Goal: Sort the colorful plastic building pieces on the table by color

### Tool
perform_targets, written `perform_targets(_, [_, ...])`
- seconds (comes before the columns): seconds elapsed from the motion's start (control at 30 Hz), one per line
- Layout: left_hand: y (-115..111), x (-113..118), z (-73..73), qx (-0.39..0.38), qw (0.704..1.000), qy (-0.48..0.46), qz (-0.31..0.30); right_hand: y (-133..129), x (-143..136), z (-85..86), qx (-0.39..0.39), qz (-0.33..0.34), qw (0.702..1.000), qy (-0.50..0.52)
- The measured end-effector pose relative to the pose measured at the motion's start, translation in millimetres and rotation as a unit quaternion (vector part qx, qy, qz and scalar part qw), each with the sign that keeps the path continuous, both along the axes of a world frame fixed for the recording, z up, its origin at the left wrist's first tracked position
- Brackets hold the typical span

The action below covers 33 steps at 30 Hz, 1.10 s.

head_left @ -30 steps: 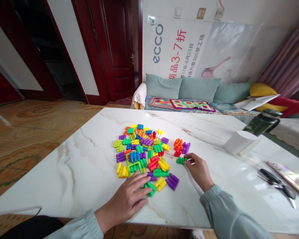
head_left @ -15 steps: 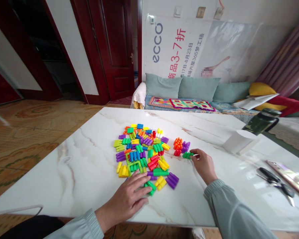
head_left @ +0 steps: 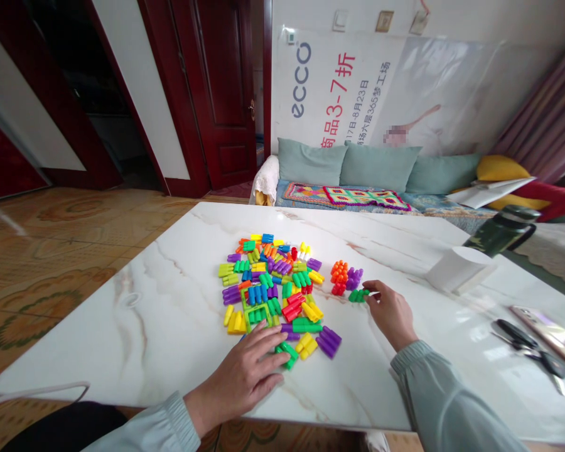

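Green plastic toy block (head_left: 358,295), a short row of joined bullet-shaped pegs, lies on the table at the fingertips of my right hand (head_left: 393,317). Thumb and index finger pinch its right end. Just behind it stand a purple block group (head_left: 355,277), an orange block group (head_left: 339,271) and a red block (head_left: 338,289). My left hand (head_left: 245,370) rests flat, fingers spread, at the near edge of a pile of mixed-colour blocks (head_left: 268,280). Its fingertips touch another green block (head_left: 288,356) and partly cover it. A light-green frame piece (head_left: 257,314) lies just beyond those fingers.
The white marbled table (head_left: 169,314) carries a white box-like object (head_left: 456,270), a dark green flask (head_left: 501,229), keys with a black fob (head_left: 530,348) and a phone (head_left: 546,333) on the right. A white cable (head_left: 42,390) crosses the left corner. Behind is a cushioned sofa (head_left: 311,166).
The view has shifted slightly, moving everything a little to the right in the picture. Both hands keep nearly the same places, and the blocks look unmoved on the table.
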<state>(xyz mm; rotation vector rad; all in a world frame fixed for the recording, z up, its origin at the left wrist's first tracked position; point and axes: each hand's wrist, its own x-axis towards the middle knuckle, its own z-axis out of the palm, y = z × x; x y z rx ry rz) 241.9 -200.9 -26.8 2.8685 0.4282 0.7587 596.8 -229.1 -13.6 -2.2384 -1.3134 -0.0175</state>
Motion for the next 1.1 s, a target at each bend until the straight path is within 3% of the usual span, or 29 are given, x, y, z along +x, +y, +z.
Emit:
perform_targets(0.2, [0,0,1.1,-0.005,1.0,0.003,-0.001,-4,0,4.3,0.02,0.006,1.0,-0.023])
perform_targets(0.33, [0,-1,-0.4,-0.012,1.0,0.006,0.001,-11,-17,17.7,0.1,0.015,0.993,-0.064])
perform_targets(0.43, [0,-2,-2.6,-0.013,1.0,0.011,0.003,-15,-43,23.3,0.153,0.11,0.981,-0.041])
perform_targets(0.57, [-2,-2,-4.2,-0.018,1.0,0.025,0.004,-15,-82,19.0,0.124,0.262,0.957,-0.005])
perform_targets(0.7, [0,-2,1.4,-0.005,1.0,0.015,0.009,-11,-108,15.3,0.106,0.332,0.937,-0.017])
perform_targets(0.77, [8,-1,6.5,0.004,0.999,-0.016,0.036,-10,-117,15.2,0.105,0.348,0.932,-0.019])
perform_targets(0.93, [48,-3,14.0,-0.059,0.971,-0.057,0.225,-17,-135,13.0,0.134,0.368,0.92,-0.017])
perform_targets(1.1, [71,-9,7.9,-0.107,0.968,-0.015,0.224,-29,-139,9.3,0.16,0.371,0.914,-0.026])
